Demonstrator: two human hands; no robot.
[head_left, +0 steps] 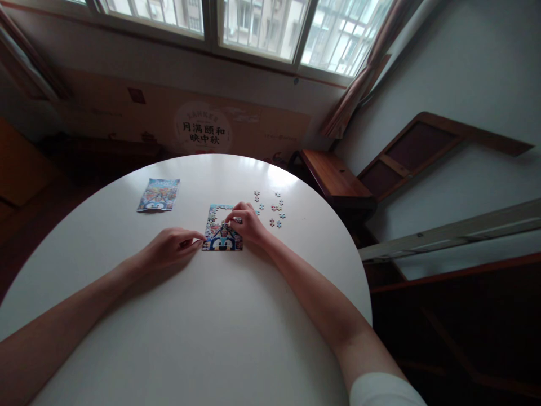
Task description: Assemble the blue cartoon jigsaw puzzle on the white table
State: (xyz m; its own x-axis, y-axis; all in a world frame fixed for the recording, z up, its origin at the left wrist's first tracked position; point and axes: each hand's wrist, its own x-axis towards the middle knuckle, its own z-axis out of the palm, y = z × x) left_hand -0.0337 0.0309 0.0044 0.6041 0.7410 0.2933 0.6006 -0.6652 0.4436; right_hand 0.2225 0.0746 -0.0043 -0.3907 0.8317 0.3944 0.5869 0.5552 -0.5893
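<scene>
A small, partly assembled jigsaw puzzle (220, 234) lies in the middle of a round white table (203, 327). My right hand (247, 223) rests on the puzzle's right side, fingers pinched together over its centre; whether a piece is in them is too small to tell. My left hand (171, 246) lies on the table at the puzzle's left edge, fingers curled, with the fingertips touching the lower left corner. Several loose puzzle pieces (273, 211) are scattered just right of my right hand.
A colourful printed packet (158, 194) lies flat at the table's far left. Beyond the table stand a cardboard panel with printed characters (203, 129), a window and a curtain (359, 84). Dark wooden furniture (338, 180) crowds the table's right side.
</scene>
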